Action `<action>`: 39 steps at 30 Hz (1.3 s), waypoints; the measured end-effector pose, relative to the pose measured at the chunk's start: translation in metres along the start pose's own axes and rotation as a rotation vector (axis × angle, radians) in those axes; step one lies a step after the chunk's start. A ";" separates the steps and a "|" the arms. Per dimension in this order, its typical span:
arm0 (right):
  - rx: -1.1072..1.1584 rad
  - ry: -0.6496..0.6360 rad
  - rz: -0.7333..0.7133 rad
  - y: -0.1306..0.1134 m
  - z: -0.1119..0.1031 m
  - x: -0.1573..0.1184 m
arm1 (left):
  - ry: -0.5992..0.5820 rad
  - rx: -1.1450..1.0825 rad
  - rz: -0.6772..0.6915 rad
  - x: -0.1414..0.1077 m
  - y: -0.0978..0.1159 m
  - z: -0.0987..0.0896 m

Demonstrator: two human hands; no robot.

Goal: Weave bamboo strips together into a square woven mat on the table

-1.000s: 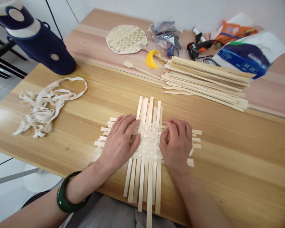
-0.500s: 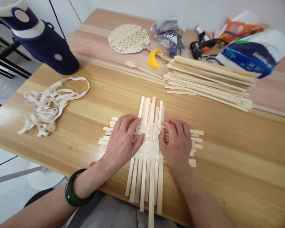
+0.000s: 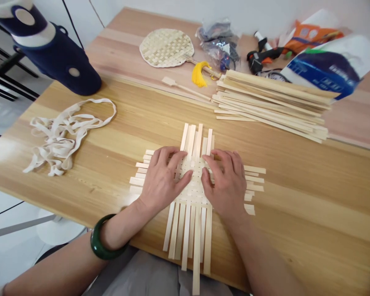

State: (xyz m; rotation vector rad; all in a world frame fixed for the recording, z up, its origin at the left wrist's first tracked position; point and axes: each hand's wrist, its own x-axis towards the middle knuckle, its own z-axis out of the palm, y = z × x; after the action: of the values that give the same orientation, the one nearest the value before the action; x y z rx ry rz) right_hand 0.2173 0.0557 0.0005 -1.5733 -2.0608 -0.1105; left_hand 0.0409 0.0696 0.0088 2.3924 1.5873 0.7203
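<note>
Pale flat strips are woven into a cross-shaped mat (image 3: 193,187) lying on the wooden table near its front edge. Loose strip ends stick out on all sides, the longest toward my body. My left hand (image 3: 165,176) rests on the left part of the weave, fingers apart, its thumb on the woven middle. On the right part lies my right hand (image 3: 226,181), fingers bent and spread, thumb and forefinger touching the weave. The palms hide some side strips. A green bangle (image 3: 103,240) circles my left wrist.
A strip pile (image 3: 274,102) lies at the back right, near a glue gun (image 3: 260,59) and plastic packs (image 3: 323,74). Behind are a round woven fan (image 3: 166,47), yellow tassel (image 3: 200,75) and small wooden paddle (image 3: 169,81). White tape (image 3: 61,142) and a blue bottle (image 3: 64,61) are left.
Both hands have moved inward over the weave, so my thumbs are closer together. My right forefinger now reaches farther left across the woven middle.
</note>
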 end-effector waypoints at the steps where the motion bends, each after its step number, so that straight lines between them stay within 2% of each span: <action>1: -0.005 0.006 -0.003 0.000 0.000 0.000 | 0.001 0.009 -0.001 0.001 0.000 0.000; 9: -0.147 0.016 -0.078 -0.007 -0.002 0.000 | -0.030 0.064 0.002 0.005 0.002 0.001; 14: -0.130 -0.036 -0.011 -0.020 -0.006 0.005 | -0.036 0.050 -0.016 0.004 0.002 0.001; 18: -0.175 -0.079 0.032 -0.027 -0.002 0.011 | -0.034 0.046 -0.025 0.004 0.002 0.001; 25: -0.124 0.005 0.064 -0.023 0.016 0.010 | -0.041 0.112 0.011 0.008 -0.002 0.002; 39: -0.097 -0.025 0.101 -0.021 0.018 0.012 | -0.060 0.125 -0.033 0.009 0.002 0.008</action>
State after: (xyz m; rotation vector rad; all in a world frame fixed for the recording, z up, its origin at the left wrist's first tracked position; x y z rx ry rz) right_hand 0.1894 0.0660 -0.0038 -1.7427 -2.0170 -0.1574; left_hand 0.0490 0.0782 0.0057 2.4425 1.6901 0.5529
